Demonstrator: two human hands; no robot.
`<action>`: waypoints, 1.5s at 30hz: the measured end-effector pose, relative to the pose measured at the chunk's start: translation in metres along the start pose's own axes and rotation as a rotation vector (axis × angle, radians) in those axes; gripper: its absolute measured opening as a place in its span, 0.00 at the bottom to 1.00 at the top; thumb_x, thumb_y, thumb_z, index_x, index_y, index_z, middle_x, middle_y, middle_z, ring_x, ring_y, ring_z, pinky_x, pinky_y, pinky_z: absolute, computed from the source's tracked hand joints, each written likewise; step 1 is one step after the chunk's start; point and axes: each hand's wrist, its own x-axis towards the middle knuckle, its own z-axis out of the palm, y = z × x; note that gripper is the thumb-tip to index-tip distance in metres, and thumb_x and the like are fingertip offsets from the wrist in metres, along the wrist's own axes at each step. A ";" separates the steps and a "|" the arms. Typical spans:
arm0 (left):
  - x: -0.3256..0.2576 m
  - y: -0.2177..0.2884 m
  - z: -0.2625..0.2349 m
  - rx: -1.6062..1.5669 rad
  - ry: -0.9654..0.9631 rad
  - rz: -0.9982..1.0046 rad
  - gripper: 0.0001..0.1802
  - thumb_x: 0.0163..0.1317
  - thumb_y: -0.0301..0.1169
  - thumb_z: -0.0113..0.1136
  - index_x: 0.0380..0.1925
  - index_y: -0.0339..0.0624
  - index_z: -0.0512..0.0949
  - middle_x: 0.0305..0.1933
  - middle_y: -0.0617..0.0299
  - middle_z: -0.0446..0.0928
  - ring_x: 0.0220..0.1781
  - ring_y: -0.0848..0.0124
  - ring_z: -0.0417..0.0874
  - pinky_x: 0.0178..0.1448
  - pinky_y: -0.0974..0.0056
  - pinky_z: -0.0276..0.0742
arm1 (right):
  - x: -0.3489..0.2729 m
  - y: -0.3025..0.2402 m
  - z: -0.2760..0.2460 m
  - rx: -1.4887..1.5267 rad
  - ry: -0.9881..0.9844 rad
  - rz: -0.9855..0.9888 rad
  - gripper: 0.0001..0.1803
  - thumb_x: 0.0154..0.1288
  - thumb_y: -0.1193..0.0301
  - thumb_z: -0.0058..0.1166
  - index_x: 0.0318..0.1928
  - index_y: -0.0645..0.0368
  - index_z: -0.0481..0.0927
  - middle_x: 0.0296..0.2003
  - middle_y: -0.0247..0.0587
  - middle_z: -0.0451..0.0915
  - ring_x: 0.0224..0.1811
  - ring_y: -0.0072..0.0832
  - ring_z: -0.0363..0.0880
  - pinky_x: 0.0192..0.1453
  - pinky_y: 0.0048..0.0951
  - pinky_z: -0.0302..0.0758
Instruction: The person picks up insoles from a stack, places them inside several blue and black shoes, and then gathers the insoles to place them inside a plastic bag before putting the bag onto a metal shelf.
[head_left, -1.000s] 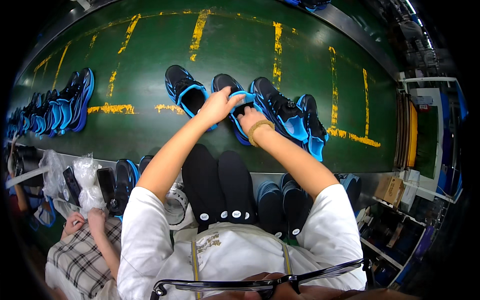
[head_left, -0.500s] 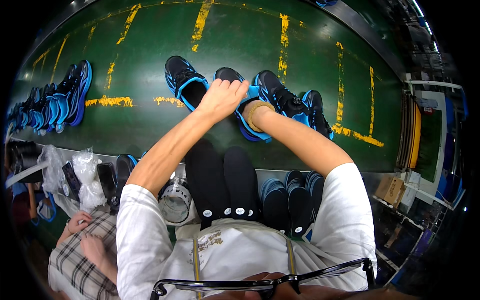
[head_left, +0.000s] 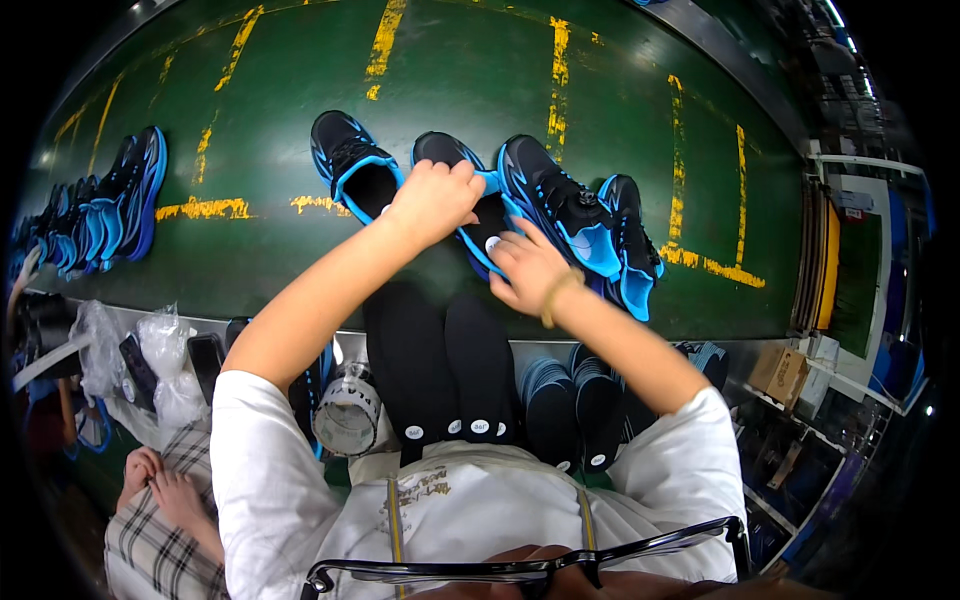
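A black and blue sneaker [head_left: 440, 148] lies on the green table, its opening toward me. My left hand [head_left: 436, 203] is closed on its tongue. Inside it shows a black insole [head_left: 490, 212] with a round white sticker at the heel. My right hand [head_left: 530, 267] grips the heel collar, thumb on the near side and fingers at the opening's rim. To the left rests another sneaker [head_left: 343, 150], with a bit of white sticker visible inside. Two more sneakers, a nearer one [head_left: 545, 170] and a farther one [head_left: 627, 215], lie to the right.
Black insoles [head_left: 405, 350] stand in stacks between me and the green table [head_left: 480, 60], beside blue-edged insoles [head_left: 550, 405]. A clear jar [head_left: 347, 415] stands left of them. A row of sneakers [head_left: 140, 195] lines the far left. Another person's hands [head_left: 160, 485] rest at lower left.
My right hand has come out of the sneaker and back to its heel, uncovering the insole inside. My left hand stays at the tongue. The sneakers appear slightly farther left in view.
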 end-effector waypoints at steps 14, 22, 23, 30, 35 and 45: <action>0.001 0.003 0.006 0.347 -0.074 0.051 0.06 0.47 0.30 0.48 0.26 0.44 0.68 0.25 0.62 0.68 0.25 0.68 0.75 0.28 0.63 0.67 | -0.014 -0.042 0.016 0.308 0.485 0.135 0.04 0.46 0.76 0.51 0.27 0.60 0.72 0.31 0.36 0.70 0.35 0.34 0.69 0.36 0.31 0.71; 0.006 0.011 -0.034 -1.245 0.197 -0.707 0.07 0.55 0.29 0.43 0.26 0.36 0.68 0.27 0.62 0.72 0.15 0.76 0.63 0.20 0.72 0.60 | -0.103 -0.085 -0.027 0.373 0.523 0.290 0.13 0.48 0.76 0.52 0.38 0.63 0.72 0.37 0.45 0.71 0.40 0.39 0.70 0.45 0.34 0.68; 0.003 0.017 -0.044 -1.526 0.231 -0.696 0.08 0.56 0.29 0.42 0.24 0.37 0.68 0.22 0.65 0.68 0.13 0.83 0.56 0.18 0.76 0.53 | -0.127 -0.094 -0.033 0.361 0.501 0.320 0.13 0.47 0.76 0.53 0.37 0.62 0.73 0.37 0.45 0.71 0.39 0.40 0.71 0.45 0.35 0.68; 0.012 0.111 -0.012 -1.524 0.146 -0.841 0.09 0.52 0.32 0.47 0.18 0.43 0.63 0.18 0.69 0.59 0.17 0.81 0.58 0.19 0.73 0.55 | -0.278 -0.148 -0.015 0.159 0.431 0.829 0.14 0.44 0.70 0.56 0.36 0.57 0.75 0.43 0.45 0.67 0.46 0.42 0.66 0.49 0.39 0.63; 0.016 0.151 0.028 -1.191 0.109 -0.582 0.14 0.53 0.22 0.42 0.41 0.35 0.58 0.22 0.62 0.66 0.24 0.76 0.66 0.30 0.72 0.63 | -0.336 -0.096 -0.029 0.006 0.503 1.111 0.15 0.47 0.71 0.55 0.37 0.59 0.72 0.43 0.49 0.67 0.47 0.43 0.64 0.50 0.38 0.63; 0.018 0.158 0.034 -1.014 0.131 -0.786 0.14 0.58 0.31 0.42 0.43 0.38 0.59 0.27 0.48 0.73 0.28 0.59 0.75 0.31 0.61 0.69 | -0.367 -0.058 -0.015 0.041 0.272 1.080 0.20 0.34 0.68 0.65 0.28 0.58 0.68 0.41 0.47 0.66 0.46 0.44 0.63 0.50 0.39 0.60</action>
